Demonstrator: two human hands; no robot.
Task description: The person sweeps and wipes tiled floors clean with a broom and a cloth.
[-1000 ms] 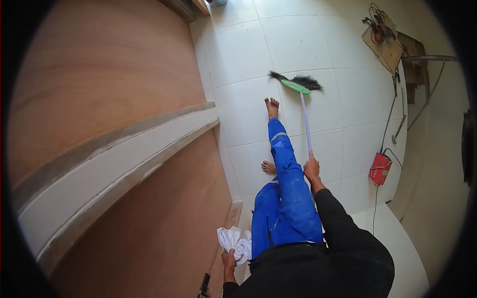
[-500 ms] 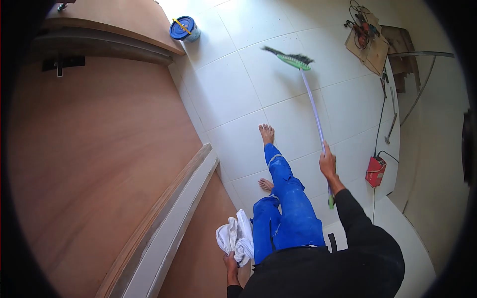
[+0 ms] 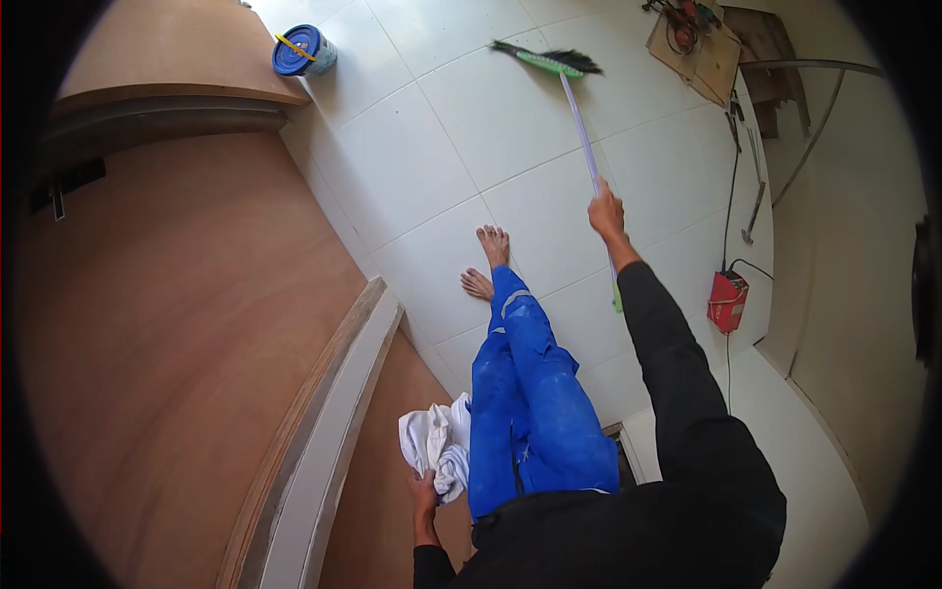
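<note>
1. Broom (image 3: 585, 137): green-headed, black-bristled, with a long pale handle. Its head rests on the white tiled floor (image 3: 442, 147), far ahead of the right hand (image 3: 606, 211). The fingers wrap tightly round the handle part-way along, and the green end cap pokes out behind them.
2. The arm is stretched out and only one hand is on the handle. I judge the handle could twist or slide within the fingers, so the head might skid off line.
3. A black cable (image 3: 731, 196) and a small red box (image 3: 727, 301) lie on the floor to the right of those fingers. A wide swing that way could snag the cable and drag the red box.
4. A round blue-lidded bucket (image 3: 302, 51) stands well ahead and to the left of the fingers. A long stroke leftward could knock it.
5. The left hand (image 3: 424, 488) has its fingers bunched on a crumpled white cloth (image 3: 437, 447), just beside the tall brown plywood panel (image 3: 177, 324). Loose folds bulge above the fingers and could slip free.
6. The bare feet (image 3: 493, 245) stand between the two hands. A short pull of the broom could strike the toes.
</note>
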